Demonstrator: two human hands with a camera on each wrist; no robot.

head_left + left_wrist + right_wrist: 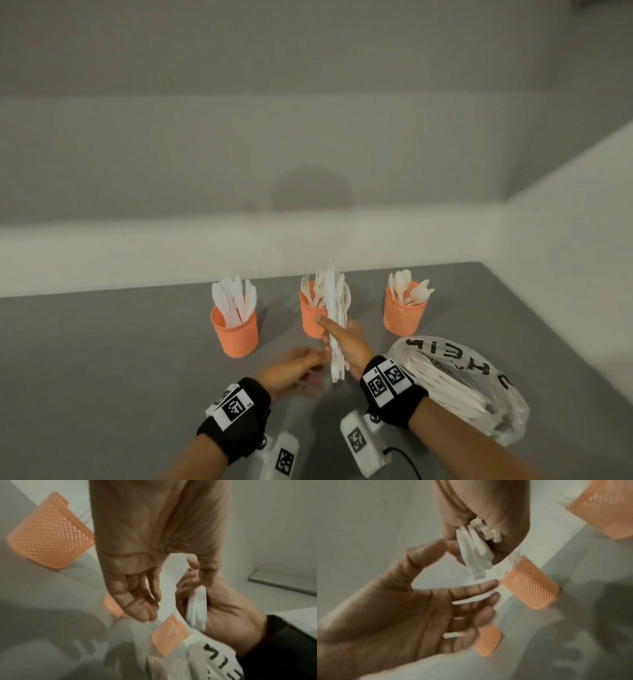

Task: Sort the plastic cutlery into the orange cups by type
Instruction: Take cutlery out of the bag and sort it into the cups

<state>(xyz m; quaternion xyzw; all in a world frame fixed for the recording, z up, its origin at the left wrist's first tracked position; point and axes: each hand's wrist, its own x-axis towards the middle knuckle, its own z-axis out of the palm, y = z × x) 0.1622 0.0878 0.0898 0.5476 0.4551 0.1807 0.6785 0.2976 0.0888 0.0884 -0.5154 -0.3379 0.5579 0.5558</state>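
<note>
**A:** What did the right hand have hold of?

**B:** A bundle of white plastic cutlery, held upright with fingers and thumb curled round the handles. The tips stood in front of the middle orange cup. From the right wrist view, the handle ends stuck out below the closed fist.

**A:** And the left hand?

**B:** It held nothing. The palm was spread and the fingers were loosely extended, just beside the lower ends of the bundle. It was blurred in the head view, but the left wrist view showed the palm bare and the fingers relaxed.

**A:** Where was the rest of the cutlery?

**B:** Three orange mesh cups stood in a row on the grey tabletop. The left cup held knives, the middle one held forks, and the right cup held spoons. All stood handle down.

**A:** Anything else on the tabletop?

**B:** A clear plastic bag with black lettering lay at the right, near the right cup and under the right forearm. More pale cutlery showed inside it; I could not tell which kinds.

**A:** Did the bundle touch the middle cup?

**B:** I could not tell; it overlapped the cup in the head view.
</note>
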